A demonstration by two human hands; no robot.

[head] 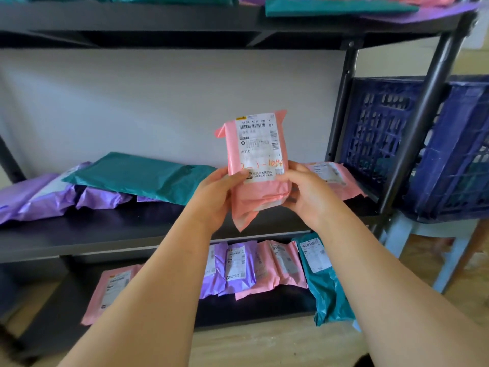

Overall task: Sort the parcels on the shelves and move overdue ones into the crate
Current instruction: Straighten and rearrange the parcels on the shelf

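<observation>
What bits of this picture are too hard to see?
- Head view: the pink parcel has label print too tiny to read; the left hand partly covers where the red writing starts.
- Head view: inside the crate, hidden by its wall and the shelf post.
- Head view: top-shelf parcels, cut off by the upper edge.

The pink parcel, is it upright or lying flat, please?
Upright: left hand and right hand grip the pink parcel low down, its label facing the camera.

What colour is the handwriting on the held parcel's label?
Orange handwriting on the pink plastic parcel; head view.
</observation>
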